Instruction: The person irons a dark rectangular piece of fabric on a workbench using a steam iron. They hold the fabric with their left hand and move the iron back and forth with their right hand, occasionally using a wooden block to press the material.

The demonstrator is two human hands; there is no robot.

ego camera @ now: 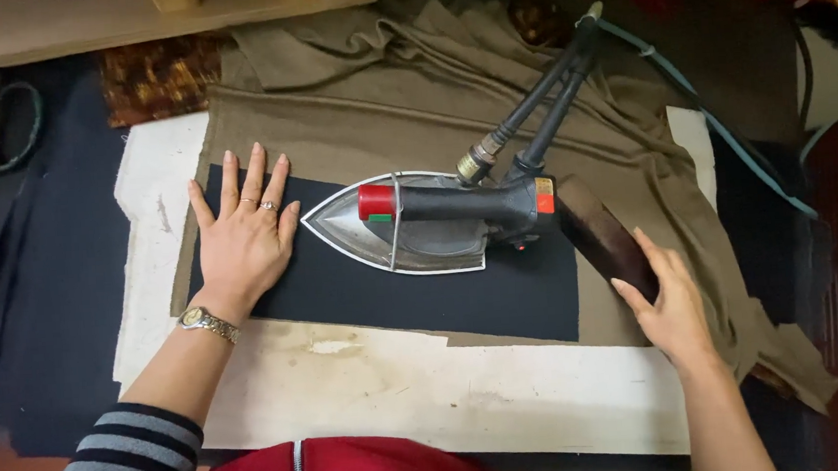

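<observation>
On the desk (429, 400) | left hand (243, 238) flat, fingers spread, on black fabric (423, 298) | steam iron (418, 223) resting there | right hand (672, 302) curled around brown wooden block (601, 236).

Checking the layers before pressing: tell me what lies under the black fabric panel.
The black fabric panel lies on olive-brown cloth, which shows past its edges. Below that is a worn white board. The iron and left hand rest on the panel; what is directly beneath it is covered.
</observation>
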